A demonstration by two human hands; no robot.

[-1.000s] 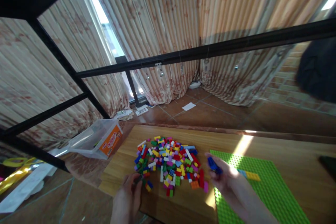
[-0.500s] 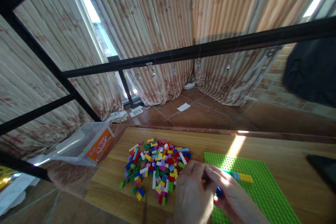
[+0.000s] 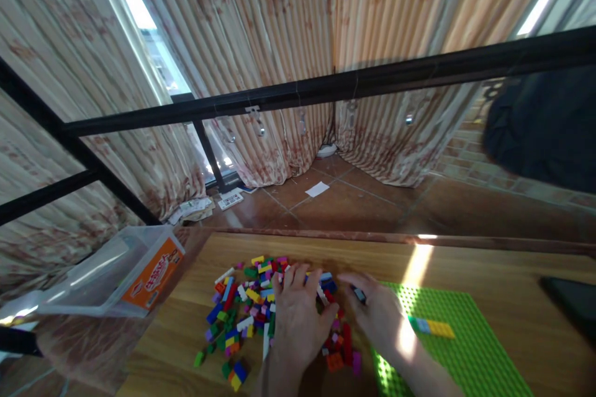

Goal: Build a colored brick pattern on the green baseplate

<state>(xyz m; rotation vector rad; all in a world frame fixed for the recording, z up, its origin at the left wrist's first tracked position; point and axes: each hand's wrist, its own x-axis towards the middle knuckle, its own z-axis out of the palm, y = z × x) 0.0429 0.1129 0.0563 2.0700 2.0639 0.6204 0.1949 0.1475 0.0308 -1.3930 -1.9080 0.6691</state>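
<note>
Bricks, a loose mixed-colour pile [image 3: 254, 298], lie on the wooden table [image 3: 172, 335]; clock readings taken from pile centre, 12 pointing away from the person. Left hand [image 3: 300, 313] lies palm down over the centre: fingers spread, thumb out towards 3. It hides much of the pile's middle; whether its fingertips touch or press a brick cannot be told.

Right hand [image 3: 379, 316] at 3, just beside the pile. Thumb and forefinger narrow, pinching a small dark piece [image 3: 359, 294]; most of it is covered, so shape and exact colour are uncertain. Remaining fingers largely out of sight behind the hand.

Green baseplate [image 3: 470, 347] at 3 to 4, its near side cut off by the lower frame edge and part of it hidden under the right forearm. On it, a short strip [image 3: 431, 326], yellow at the far-right end, light blue then teal towards the wrist; the teal end may be partly covered.

Orange brick [image 3: 334, 361] at 4; lone green brick [image 3: 198, 358] at 8. Clear plastic box [image 3: 93, 288] at 9 to 10, orange label [image 3: 154, 273] too blurred to read. Dark flat object [image 3: 570, 298] at 3, cropped by the right edge, unidentified.
</note>
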